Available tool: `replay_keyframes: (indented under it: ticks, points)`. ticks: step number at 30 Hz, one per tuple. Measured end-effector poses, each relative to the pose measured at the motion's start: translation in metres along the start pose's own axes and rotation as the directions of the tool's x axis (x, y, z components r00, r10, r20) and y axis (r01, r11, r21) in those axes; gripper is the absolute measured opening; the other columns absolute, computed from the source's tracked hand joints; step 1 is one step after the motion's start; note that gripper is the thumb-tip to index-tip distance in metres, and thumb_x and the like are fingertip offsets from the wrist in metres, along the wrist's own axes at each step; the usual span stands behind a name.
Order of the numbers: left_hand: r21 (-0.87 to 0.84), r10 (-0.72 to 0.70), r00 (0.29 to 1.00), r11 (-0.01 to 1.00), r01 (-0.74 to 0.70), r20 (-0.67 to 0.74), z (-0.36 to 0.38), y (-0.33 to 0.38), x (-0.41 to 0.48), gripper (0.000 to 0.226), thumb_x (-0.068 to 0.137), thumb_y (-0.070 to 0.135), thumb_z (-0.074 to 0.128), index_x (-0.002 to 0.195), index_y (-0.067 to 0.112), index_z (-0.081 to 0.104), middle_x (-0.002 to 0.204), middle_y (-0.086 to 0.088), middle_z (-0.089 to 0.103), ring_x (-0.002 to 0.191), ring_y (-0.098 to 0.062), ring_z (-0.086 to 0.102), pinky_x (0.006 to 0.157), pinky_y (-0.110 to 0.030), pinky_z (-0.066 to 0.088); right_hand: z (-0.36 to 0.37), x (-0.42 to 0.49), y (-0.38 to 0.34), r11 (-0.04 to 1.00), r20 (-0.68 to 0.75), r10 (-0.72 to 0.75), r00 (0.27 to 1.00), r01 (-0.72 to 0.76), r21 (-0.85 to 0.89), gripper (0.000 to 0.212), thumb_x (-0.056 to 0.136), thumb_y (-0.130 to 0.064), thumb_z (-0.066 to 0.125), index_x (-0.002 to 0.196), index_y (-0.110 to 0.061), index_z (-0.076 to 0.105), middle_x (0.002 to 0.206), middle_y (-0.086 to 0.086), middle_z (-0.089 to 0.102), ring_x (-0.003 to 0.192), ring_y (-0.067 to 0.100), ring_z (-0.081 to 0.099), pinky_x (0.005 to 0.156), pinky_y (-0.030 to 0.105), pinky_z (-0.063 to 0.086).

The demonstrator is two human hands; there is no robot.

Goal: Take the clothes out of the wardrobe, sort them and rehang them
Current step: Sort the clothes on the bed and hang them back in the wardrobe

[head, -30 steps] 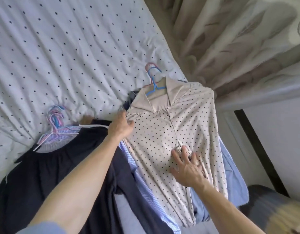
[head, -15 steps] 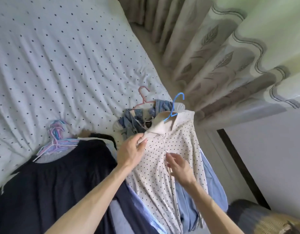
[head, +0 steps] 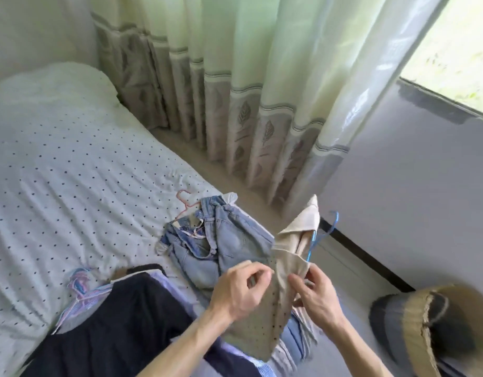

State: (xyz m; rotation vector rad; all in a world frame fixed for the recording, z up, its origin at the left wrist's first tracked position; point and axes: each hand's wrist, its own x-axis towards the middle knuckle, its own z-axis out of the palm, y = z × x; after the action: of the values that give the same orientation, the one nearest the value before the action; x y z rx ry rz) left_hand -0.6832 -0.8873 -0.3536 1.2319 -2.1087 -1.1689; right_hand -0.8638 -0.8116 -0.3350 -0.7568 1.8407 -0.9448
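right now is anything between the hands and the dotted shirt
Nothing visible stands between them. The left hand and the right hand both pinch the dotted shirt, with the blue hanger in its collar. The jeans lie behind it on the bed.

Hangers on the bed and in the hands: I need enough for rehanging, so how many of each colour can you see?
Pink wire hanger, by the pale denim jeans: 1
Blue wire hanger, inside the beige dotted shirt: 1
Tangled pink-and-blue hanger bundle: 1, singles uncountable
Total: 2 single hangers plus 1 bundle
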Motion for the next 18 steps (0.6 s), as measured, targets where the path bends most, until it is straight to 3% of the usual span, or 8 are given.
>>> replay_keyframes:
  ticks: [3,6,8,10,13,16,18]
  points:
    - [-0.014,0.131,0.991,0.991,-0.131,0.027,0.008,0.065,0.016,0.034,0.088,0.059,0.048,0.103,0.038,0.07,0.095,0.021,0.069,0.085,-0.001,0.064,0.072,-0.029,0.055,-0.06,-0.055,0.023,0.997,-0.042,-0.023,0.999,0.019,-0.076,0.007,0.092,-0.015,0.062,0.094,-0.021,0.065,0.08,0.009,0.072,0.071,0.032,0.069,0.066,0.053,0.058]
    - [-0.049,0.295,0.933,0.955,-0.292,0.204,0.044,0.145,0.015,0.043,0.08,0.062,0.052,0.111,0.038,0.07,0.095,0.018,0.066,0.085,-0.001,0.061,0.081,-0.023,0.051,-0.11,-0.12,0.041,0.988,-0.106,-0.08,0.991,0.065,-0.143,0.01,0.089,-0.022,0.061,0.092,-0.031,0.065,0.077,0.005,0.071,0.068,0.025,0.068,0.064,0.045,0.056]
    - [-0.085,0.418,0.83,0.904,-0.418,0.37,0.078,0.197,-0.001,0.047,0.077,0.059,0.056,0.116,0.036,0.07,0.098,0.019,0.063,0.093,0.003,0.058,0.091,-0.016,0.043,-0.14,-0.165,0.052,0.984,-0.191,-0.116,0.975,0.087,-0.155,0.012,0.091,-0.026,0.062,0.091,-0.037,0.064,0.077,-0.001,0.071,0.065,0.014,0.064,0.062,0.037,0.054]
    - [-0.125,0.512,0.721,0.845,-0.52,0.467,0.107,0.236,-0.022,0.041,0.079,0.052,0.059,0.116,0.037,0.07,0.103,0.024,0.062,0.098,0.004,0.056,0.092,-0.012,0.039,-0.162,-0.202,0.059,0.982,-0.247,-0.148,0.958,0.112,-0.151,0.008,0.093,-0.032,0.061,0.093,-0.039,0.064,0.08,-0.003,0.07,0.066,0.014,0.061,0.063,0.035,0.053]
    - [-0.239,0.583,0.584,0.793,-0.561,0.565,0.165,0.299,-0.085,0.017,0.092,0.037,0.064,0.104,0.027,0.071,0.075,0.036,0.061,0.076,0.007,0.055,0.073,-0.013,0.039,-0.196,-0.285,0.087,0.986,-0.404,-0.152,0.902,0.107,-0.131,0.014,0.094,-0.029,0.062,0.091,-0.043,0.063,0.075,-0.016,0.066,0.063,0.003,0.056,0.062,0.024,0.049]
    - [-0.398,0.653,0.464,0.745,-0.535,0.599,0.21,0.347,-0.152,0.01,0.098,0.028,0.058,0.097,0.024,0.067,0.078,0.016,0.069,0.075,-0.003,0.064,0.07,-0.02,0.049,-0.216,-0.367,0.113,0.99,-0.576,-0.113,0.81,0.042,-0.135,0.01,0.094,-0.029,0.063,0.098,-0.037,0.067,0.074,-0.024,0.065,0.065,0.001,0.057,0.061,0.014,0.043]
    - [-0.479,0.698,0.399,0.706,-0.522,0.594,0.236,0.372,-0.189,0.016,0.102,0.018,0.053,0.102,0.022,0.069,0.073,0.01,0.064,0.073,-0.008,0.062,0.069,-0.018,0.048,-0.225,-0.42,0.135,0.992,-0.701,-0.07,0.709,-0.027,-0.125,0.008,0.093,-0.038,0.064,0.098,-0.035,0.07,0.083,-0.026,0.066,0.073,0.0,0.06,0.064,0.014,0.043]
